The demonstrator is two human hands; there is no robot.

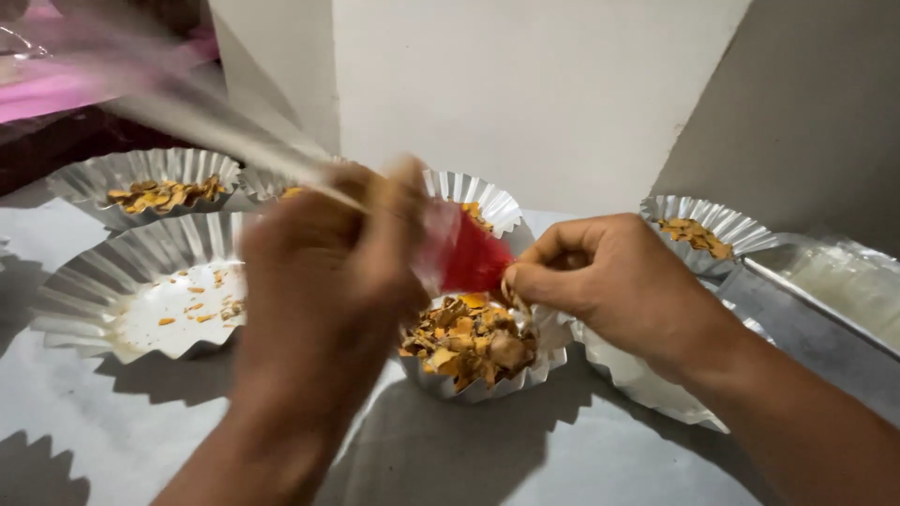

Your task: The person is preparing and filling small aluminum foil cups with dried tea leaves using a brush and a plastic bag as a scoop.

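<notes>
The red-tipped bag (469,258) is gripped by the left hand (323,281) and pinched at its tip by the right hand (600,281) over the filled cup (473,351) mid-counter, so sauce could be squeezed past its rim.

A pale grey desk (525,459) is seen across the lower part of the view, and sharp zigzag shadows are cast on it from above and behind. A white block (525,94) with a plain front and an angled side face is set at the back of the desk. To its right a dull grey wall (816,103) is seen in softer light. In the upper left corner a pink surface (56,89) is glimpsed, blurred, above a dark reddish-brown edge (56,150).
</notes>
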